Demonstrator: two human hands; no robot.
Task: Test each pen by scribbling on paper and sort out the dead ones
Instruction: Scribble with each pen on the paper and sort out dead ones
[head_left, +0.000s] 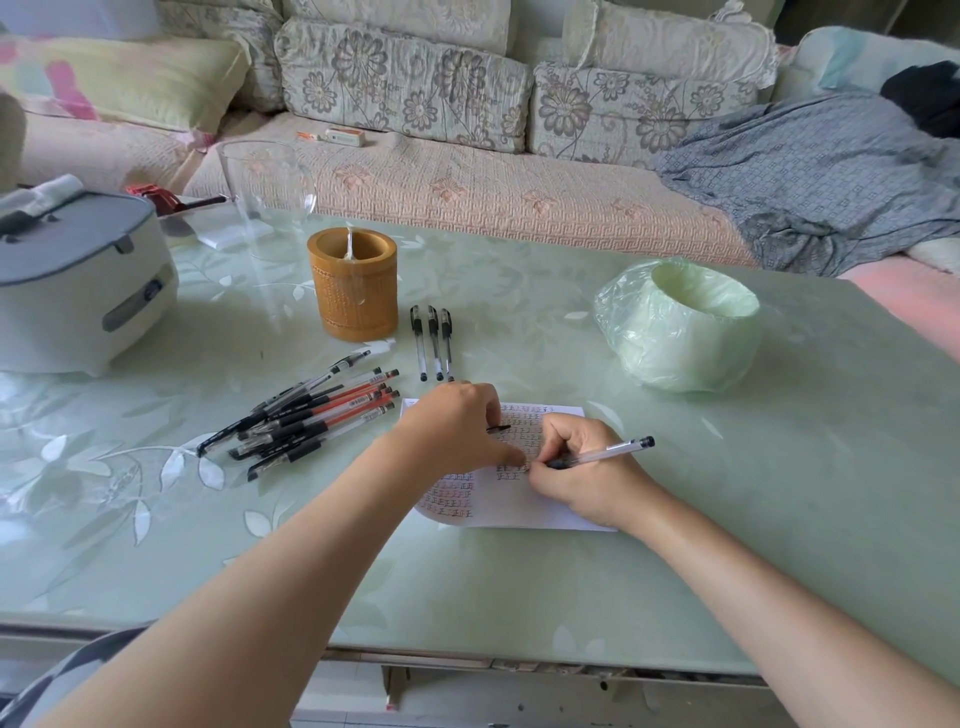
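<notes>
Scribbling on the paper (519, 512), the right hand (587, 480) has its fingers closed round a clear pen (608, 453), tip on the rows of marks, while the left hand (457, 426) steadies the sheet, its curled fingers pinching a small black piece, apparently the cap (500, 428). A heap of pens (306, 415) lies on the table (519, 582) to the left, and three black pens (434, 343) sit in a row just beyond the paper. With the groups so near each other, a careless put-down could mix dead pens with good ones, and a faint line might pass unnoticed among the crowded marks.
</notes>
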